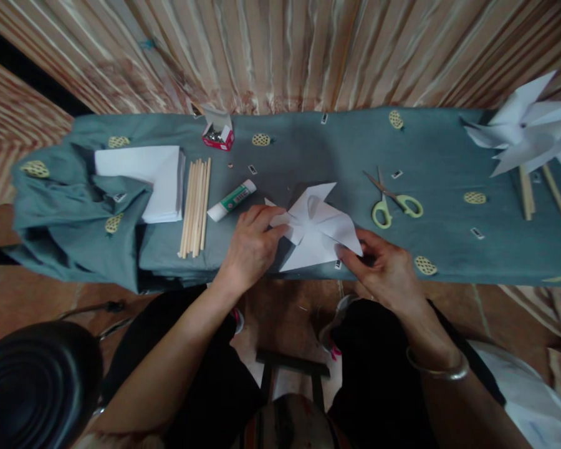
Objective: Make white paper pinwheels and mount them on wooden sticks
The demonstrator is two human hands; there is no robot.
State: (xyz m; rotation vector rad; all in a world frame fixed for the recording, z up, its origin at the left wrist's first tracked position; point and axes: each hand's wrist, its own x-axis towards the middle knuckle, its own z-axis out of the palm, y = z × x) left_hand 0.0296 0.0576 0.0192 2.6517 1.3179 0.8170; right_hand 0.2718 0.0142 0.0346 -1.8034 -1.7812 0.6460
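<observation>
A white paper pinwheel (314, 236) with folded blades lies before me at the front of the cloth-covered table. My left hand (257, 240) pinches one of its blades at the left between thumb and fingers. On the opposite side my right hand (378, 259) grips the lower right corner, thumb below and fingers behind the paper. A green and white glue stick (232, 199) lies just left of the pinwheel. To its right rest scissors (393, 199) with light green handles, blades partly apart.
Wooden sticks (196, 206) lie beside a stack of white paper (166, 187) at the left. Behind them stands an open small red box (218, 136) of shiny metal pieces. Finished-looking pinwheels on sticks (523, 125) lie at the far right. A black round stool (37, 386) is at lower left.
</observation>
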